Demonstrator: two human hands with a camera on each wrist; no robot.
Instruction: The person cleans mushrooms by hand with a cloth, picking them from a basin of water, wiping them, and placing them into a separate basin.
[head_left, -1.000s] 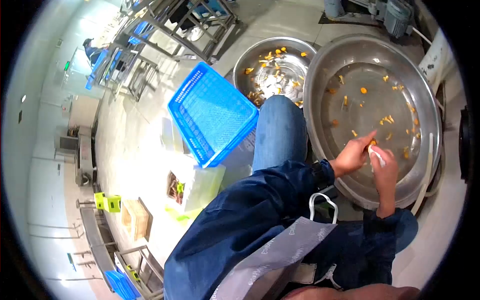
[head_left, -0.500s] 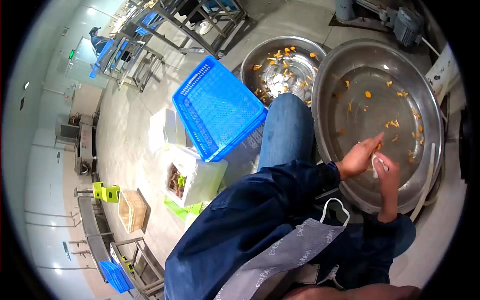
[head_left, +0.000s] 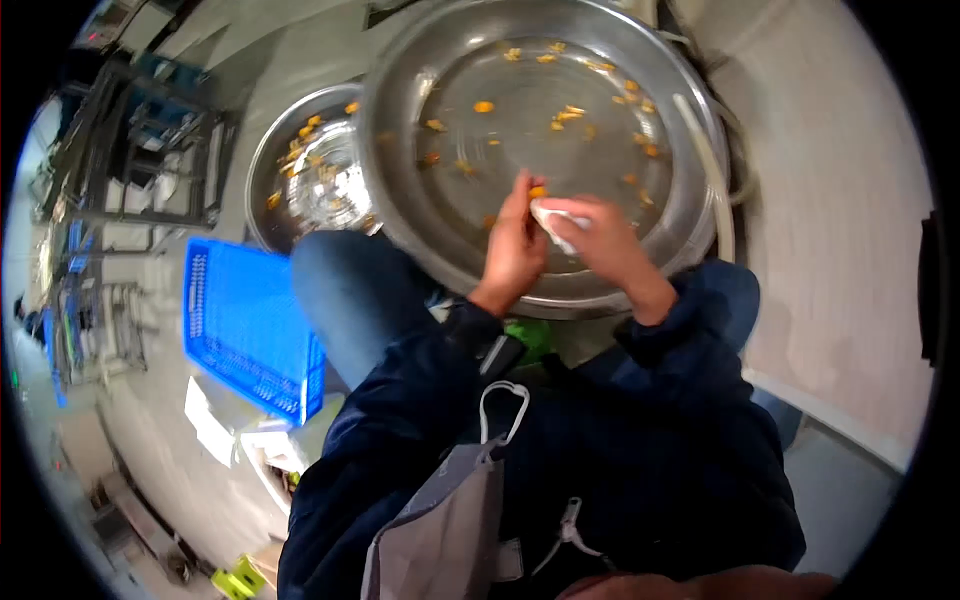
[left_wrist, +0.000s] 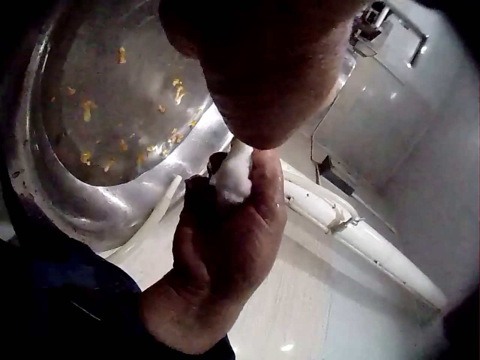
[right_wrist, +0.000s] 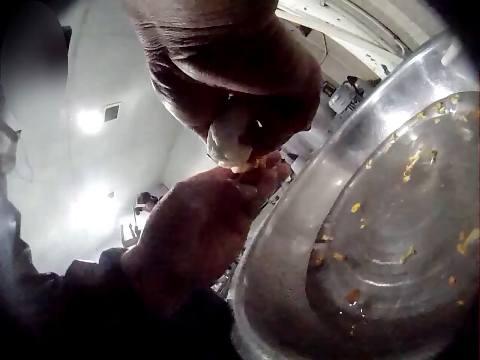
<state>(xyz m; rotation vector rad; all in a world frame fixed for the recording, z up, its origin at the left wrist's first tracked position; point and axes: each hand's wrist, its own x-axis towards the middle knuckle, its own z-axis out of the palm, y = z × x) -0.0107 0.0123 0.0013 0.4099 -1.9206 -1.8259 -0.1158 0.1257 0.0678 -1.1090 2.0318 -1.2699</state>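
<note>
Both hands meet over the near part of a large steel basin [head_left: 400,200] that holds water and scattered yellow-orange mushrooms [head_left: 570,113]. My right hand [head_left: 605,245] grips a crumpled white cloth [head_left: 565,228], which bulges between thumb and fingers in the left wrist view. Facing it, my left hand [head_left: 515,250] holds a small orange mushroom [head_left: 538,191] at its fingertips, close against the cloth. In the right wrist view the cloth [right_wrist: 229,142] overlaps the left fingertips, and most of the held mushroom is hidden.
A smaller steel basin [head_left: 262,165] with more mushrooms stands left of the large one. Beside the left knee is a blue plastic basket [head_left: 235,320]. A pale hose [head_left: 708,175] hangs over the large basin's right rim, near a light wall panel [head_left: 830,250].
The head view has turned, so the basins and basket now appear further left. Both hands stay together over the large basin, still holding the cloth and mushroom.
</note>
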